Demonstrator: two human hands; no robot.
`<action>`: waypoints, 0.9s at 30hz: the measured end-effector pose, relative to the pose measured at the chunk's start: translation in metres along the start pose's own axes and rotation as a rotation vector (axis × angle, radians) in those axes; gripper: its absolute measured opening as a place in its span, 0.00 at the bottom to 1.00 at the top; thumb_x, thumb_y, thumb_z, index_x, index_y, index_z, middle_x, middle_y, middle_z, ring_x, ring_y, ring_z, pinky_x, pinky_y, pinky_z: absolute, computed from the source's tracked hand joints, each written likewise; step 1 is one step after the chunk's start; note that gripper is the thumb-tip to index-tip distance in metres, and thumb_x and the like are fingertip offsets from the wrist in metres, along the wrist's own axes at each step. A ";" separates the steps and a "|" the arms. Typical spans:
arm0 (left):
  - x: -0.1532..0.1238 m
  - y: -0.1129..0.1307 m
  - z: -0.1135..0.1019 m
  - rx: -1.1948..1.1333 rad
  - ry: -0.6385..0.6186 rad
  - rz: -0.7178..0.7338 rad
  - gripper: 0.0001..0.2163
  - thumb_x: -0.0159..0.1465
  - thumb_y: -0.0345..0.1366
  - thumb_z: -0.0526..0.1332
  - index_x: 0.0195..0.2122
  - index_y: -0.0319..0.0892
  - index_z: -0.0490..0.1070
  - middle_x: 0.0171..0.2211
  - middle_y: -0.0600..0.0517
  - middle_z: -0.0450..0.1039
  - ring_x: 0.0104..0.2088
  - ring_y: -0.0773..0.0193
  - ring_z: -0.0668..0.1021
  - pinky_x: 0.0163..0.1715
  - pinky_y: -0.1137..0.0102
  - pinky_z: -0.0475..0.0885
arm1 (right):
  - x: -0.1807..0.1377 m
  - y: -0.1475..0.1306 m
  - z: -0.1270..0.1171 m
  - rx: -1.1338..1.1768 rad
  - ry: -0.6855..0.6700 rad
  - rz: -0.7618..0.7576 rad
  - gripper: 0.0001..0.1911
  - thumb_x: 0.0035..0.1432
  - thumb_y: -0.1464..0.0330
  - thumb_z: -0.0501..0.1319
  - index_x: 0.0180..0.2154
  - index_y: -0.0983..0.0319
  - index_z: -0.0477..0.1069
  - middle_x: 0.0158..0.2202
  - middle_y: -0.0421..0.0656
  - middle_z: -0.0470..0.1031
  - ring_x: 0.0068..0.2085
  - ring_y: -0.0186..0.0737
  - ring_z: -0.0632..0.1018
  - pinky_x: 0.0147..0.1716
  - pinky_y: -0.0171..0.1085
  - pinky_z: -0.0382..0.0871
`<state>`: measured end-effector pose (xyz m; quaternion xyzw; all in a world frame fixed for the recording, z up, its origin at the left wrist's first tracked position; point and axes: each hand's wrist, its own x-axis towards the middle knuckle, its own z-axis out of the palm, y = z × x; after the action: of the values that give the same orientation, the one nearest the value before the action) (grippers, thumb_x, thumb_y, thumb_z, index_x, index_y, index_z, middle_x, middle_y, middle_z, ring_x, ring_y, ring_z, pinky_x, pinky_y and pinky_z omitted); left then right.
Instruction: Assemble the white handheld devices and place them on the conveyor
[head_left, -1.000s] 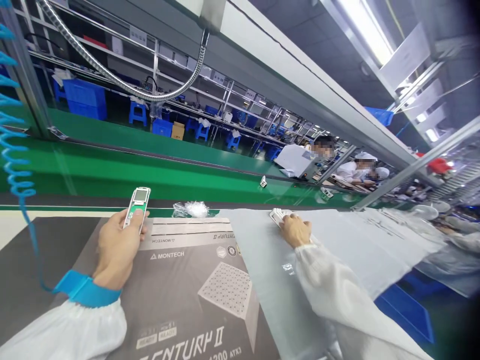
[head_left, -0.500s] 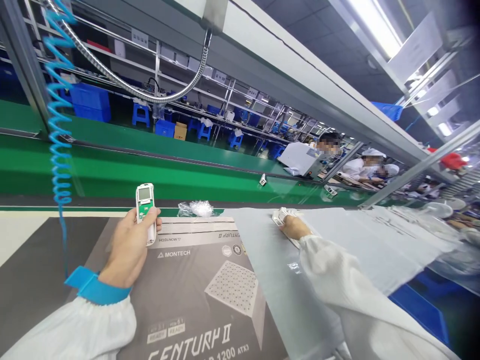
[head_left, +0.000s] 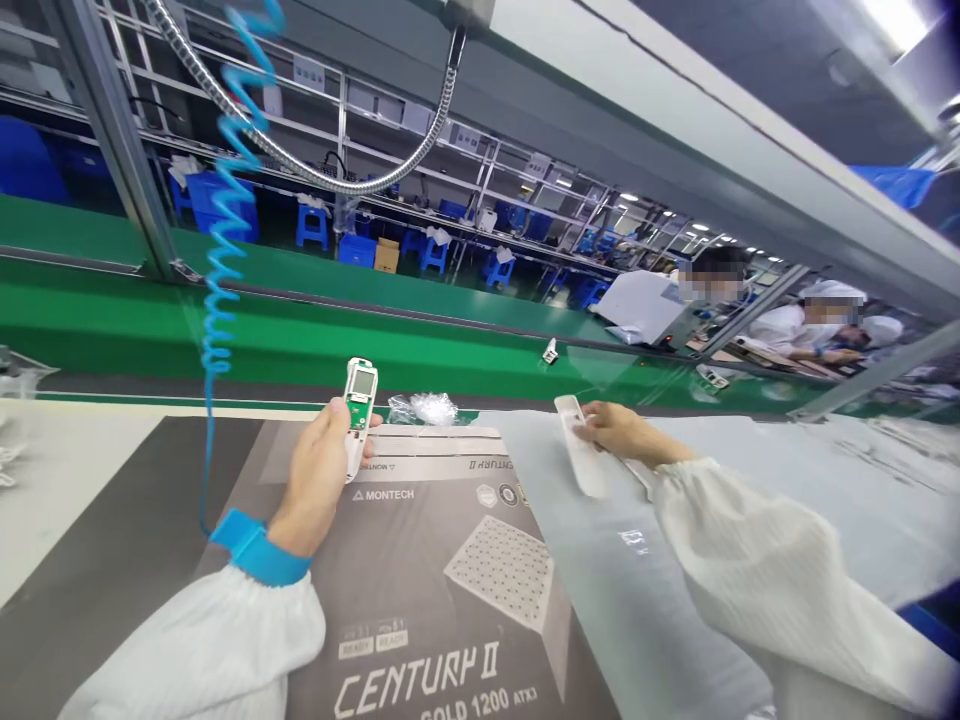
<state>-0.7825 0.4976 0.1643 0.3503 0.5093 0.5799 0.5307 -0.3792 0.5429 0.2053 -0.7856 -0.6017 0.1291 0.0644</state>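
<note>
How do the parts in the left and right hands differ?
The open unit in the left hand shows a green board and a small screen; the white shell in the right hand is plain. The open unit is held raised; the white shell sits low over the grey sheet. Both are slim and elongated.

You work under bright, even overhead light; the tube lamp (head_left: 896, 12) in the top right corner is blown out white. The glossy green conveyor (head_left: 465, 345) beyond the table's far edge carries pale glare, and the pale sheet (head_left: 675, 600) on the table's right side has a soft sheen. Your left hand (head_left: 319, 480) throws only a faint shadow on the printed carton (head_left: 420, 560), whose lettering is crisp. The handheld device (head_left: 358, 400) it holds is sharp. The white casing (head_left: 583, 455) in your right hand (head_left: 619, 430) nearly washes out against the sheet. The coiled blue cord (head_left: 225, 200) smears near the top. Straight rails bow toward the edges, and the right corners darken and blur.
</note>
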 end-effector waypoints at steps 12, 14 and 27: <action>-0.002 -0.021 -0.002 0.569 -0.259 0.320 0.16 0.64 0.41 0.62 0.52 0.46 0.74 0.50 0.51 0.77 0.49 0.58 0.77 0.53 0.64 0.68 | -0.072 -0.188 0.127 1.429 -0.506 -0.477 0.18 0.56 0.61 0.69 0.44 0.61 0.69 0.31 0.40 0.76 0.32 0.35 0.77 0.37 0.36 0.73; -0.003 -0.021 -0.001 0.563 -0.271 0.305 0.16 0.64 0.41 0.63 0.52 0.45 0.74 0.50 0.51 0.77 0.50 0.57 0.77 0.53 0.64 0.69 | -0.072 -0.183 0.133 1.515 -0.523 -0.514 0.20 0.56 0.58 0.70 0.45 0.61 0.70 0.34 0.40 0.76 0.35 0.34 0.77 0.43 0.37 0.73; -0.008 -0.020 0.014 0.268 -0.308 0.226 0.21 0.57 0.41 0.71 0.51 0.42 0.73 0.51 0.46 0.78 0.52 0.55 0.79 0.54 0.64 0.72 | -0.065 -0.176 0.132 1.718 -0.359 -0.407 0.22 0.53 0.57 0.72 0.46 0.59 0.75 0.43 0.44 0.81 0.46 0.44 0.80 0.53 0.46 0.72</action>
<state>-0.7622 0.4914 0.1492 0.5568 0.4523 0.5024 0.4827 -0.5953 0.5198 0.1323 -0.3131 -0.4261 0.6412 0.5561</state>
